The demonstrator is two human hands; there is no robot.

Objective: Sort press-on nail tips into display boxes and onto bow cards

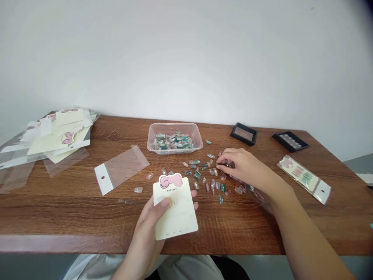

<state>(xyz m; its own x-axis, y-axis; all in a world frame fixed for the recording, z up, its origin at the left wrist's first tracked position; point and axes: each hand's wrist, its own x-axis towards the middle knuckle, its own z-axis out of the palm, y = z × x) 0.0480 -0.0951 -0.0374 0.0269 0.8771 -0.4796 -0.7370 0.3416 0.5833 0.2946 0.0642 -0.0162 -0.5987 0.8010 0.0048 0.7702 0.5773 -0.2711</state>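
The left hand point(150, 227) clasps a light, stiff bow-topped card point(179, 212) by its side edge, while the right hand point(241, 165) pinches narrowly among small, slippery press-on nails point(211, 179) mid-worktop point(262, 233), best taken by their edges.

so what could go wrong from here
The loose press-on nails lie scattered just under the right hand, so its fingers could easily nudge some and send them sliding across the wooden table. The card is gripped by the left hand alone, near the table's front edge, so it might slip or bend, and anything placed on it could fall off.
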